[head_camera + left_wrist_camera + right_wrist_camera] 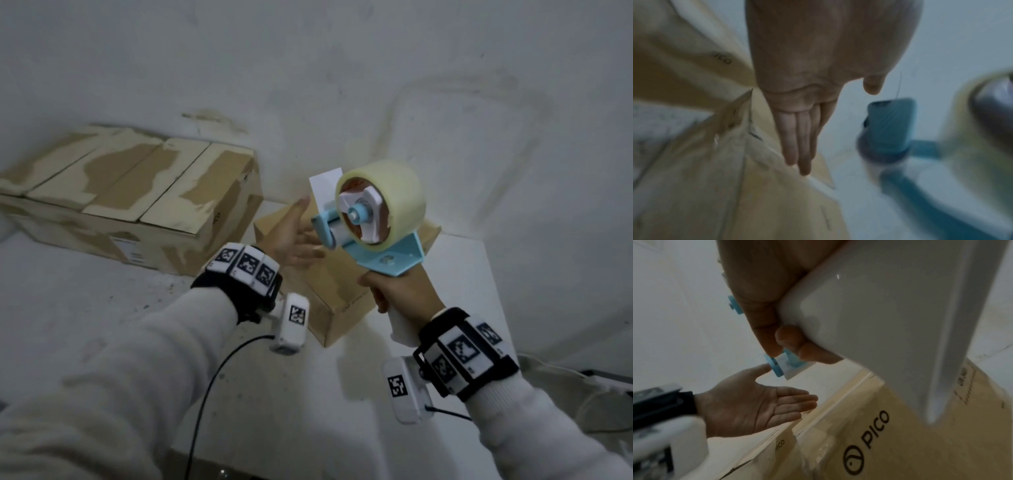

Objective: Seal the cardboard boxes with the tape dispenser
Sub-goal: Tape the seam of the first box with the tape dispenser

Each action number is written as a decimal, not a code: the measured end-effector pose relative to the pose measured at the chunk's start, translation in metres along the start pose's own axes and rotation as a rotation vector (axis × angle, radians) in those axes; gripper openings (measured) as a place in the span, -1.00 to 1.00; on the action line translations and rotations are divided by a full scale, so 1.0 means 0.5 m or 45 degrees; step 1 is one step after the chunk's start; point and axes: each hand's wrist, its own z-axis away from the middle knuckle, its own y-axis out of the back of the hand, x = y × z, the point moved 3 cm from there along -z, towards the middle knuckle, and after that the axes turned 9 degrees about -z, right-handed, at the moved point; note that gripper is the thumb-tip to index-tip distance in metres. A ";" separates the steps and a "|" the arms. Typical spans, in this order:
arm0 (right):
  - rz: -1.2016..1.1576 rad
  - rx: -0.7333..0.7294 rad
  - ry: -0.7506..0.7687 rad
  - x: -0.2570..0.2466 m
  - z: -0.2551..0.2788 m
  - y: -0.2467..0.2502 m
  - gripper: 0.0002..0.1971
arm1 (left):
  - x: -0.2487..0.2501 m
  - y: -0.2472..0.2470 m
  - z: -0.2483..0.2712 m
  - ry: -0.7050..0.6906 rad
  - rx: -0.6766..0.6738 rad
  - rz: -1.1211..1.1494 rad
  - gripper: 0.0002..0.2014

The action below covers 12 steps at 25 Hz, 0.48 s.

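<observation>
My right hand (399, 291) grips the white handle (890, 313) of a blue tape dispenser (373, 219), held up in the air with its roll of clear tape (397, 192) on top. My left hand (294, 236) is flat with straight fingers (799, 146), palm up, just left of the dispenser's front roller (888, 126), thumb (762, 369) close to it. Below both hands lies a small cardboard box (335, 291) printed PICO (875, 428). A large, long cardboard box (137, 202) with patchy tape marks lies to the left.
Both boxes rest on a white table (102, 308) against a white wall (342, 68). The table's right edge (493, 291) runs close to the small box. A black cable (209, 383) hangs from my left wrist camera.
</observation>
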 end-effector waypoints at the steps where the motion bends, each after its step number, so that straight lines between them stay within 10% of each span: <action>1: -0.009 0.002 -0.004 0.002 -0.004 -0.007 -0.74 | 0.003 0.001 0.004 0.113 -0.134 0.211 -0.20; 12: -0.043 -0.089 0.044 0.031 -0.004 -0.050 -0.82 | -0.033 0.050 -0.009 0.273 -0.252 0.435 -0.38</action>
